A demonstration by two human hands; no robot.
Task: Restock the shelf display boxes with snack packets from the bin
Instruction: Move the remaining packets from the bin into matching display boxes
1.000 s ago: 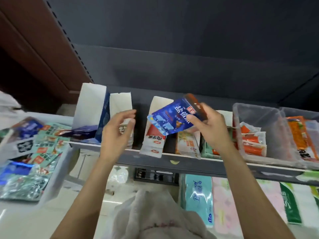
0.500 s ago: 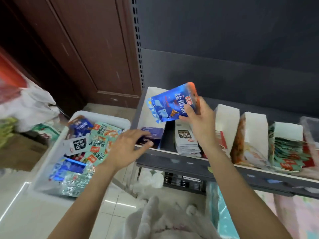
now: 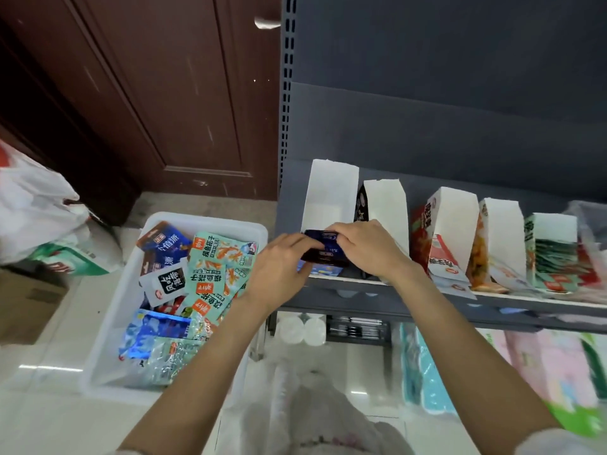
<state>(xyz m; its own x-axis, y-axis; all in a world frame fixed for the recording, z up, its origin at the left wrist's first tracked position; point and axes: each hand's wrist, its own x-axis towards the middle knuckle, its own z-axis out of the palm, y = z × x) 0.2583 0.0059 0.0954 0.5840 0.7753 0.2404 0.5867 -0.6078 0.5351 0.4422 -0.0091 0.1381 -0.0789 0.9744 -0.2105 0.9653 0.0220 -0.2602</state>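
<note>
**Both hands pinching blue packets at the leftmost display box**

The left hand (image 3: 281, 264) and right hand (image 3: 366, 247) are both pinching the dark blue snack packets (image 3: 323, 249), holding them at the open front of the leftmost display box (image 3: 330, 195) on the shelf (image 3: 361, 302). Left of the grip, lower down, the white bin (image 3: 115, 320) is holding more packets.

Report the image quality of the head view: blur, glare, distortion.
Head view: wide-angle bending curves the shelf edge and the shelf upright; motion blur softens the right and lower borders; glare streaks the floor tiles and the foil packets in the bin. The centre is sharper: both hands, left and right, on the blue packet.
</note>
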